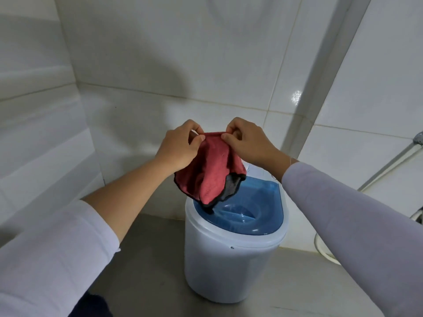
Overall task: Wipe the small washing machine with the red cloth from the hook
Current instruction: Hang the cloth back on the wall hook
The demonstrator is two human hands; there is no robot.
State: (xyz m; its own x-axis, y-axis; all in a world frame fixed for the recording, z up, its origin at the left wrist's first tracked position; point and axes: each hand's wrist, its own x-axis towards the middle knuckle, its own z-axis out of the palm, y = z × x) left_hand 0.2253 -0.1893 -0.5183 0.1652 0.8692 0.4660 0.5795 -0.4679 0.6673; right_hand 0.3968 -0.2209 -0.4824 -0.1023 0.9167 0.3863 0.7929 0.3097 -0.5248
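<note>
The red cloth [211, 172], edged in black with a grey back, hangs in the air above the small washing machine [231, 259]. My left hand [180, 145] pinches its top left corner. My right hand [247, 144] pinches the top right corner, close beside the left. The cloth droops down and its lowest tip hangs just over the machine's blue translucent lid [251, 211]. The machine is a white round tub standing on the grey floor. No hook is in view.
White tiled walls close in behind and on the left. A white vertical pipe [320, 88] runs down the corner at right. A shower hose and head [393, 161] lean along the right wall, and a white hose [325, 250] curls on the floor.
</note>
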